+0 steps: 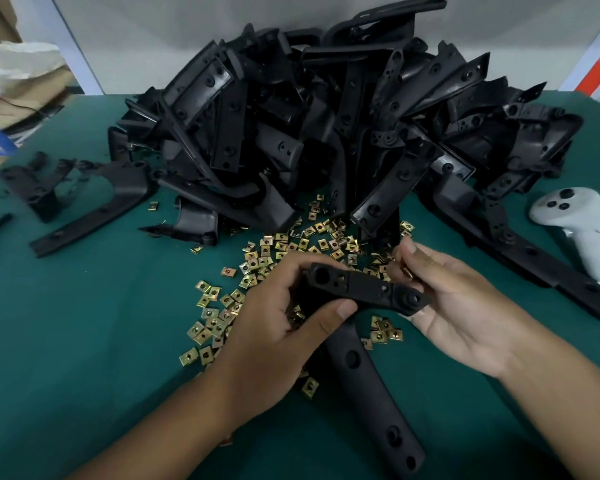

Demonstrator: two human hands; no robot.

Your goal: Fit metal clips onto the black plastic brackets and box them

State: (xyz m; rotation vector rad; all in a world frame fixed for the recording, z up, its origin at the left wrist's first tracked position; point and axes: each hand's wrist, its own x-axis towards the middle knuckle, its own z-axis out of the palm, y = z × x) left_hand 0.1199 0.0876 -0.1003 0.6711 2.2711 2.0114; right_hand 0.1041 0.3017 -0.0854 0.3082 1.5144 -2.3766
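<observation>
Bracket [361,289] gripped in our left hand [274,327], we pinched one metal clip [406,271] in our right hand [465,306], judging the clip-fitting step underway, next needing it slid onto the bracket's tab

Two hands: the left hand [278,317] and right hand [465,306] share one black bracket [364,292]. Beyond that bracket rises one heap of brackets [326,126], too many to count. Left of the heap lie about four loose brackets [94,209]. Dozens of metal clips [274,251] lie scattered around the held bracket. One white controller [582,230] lies right of the heap.
</observation>
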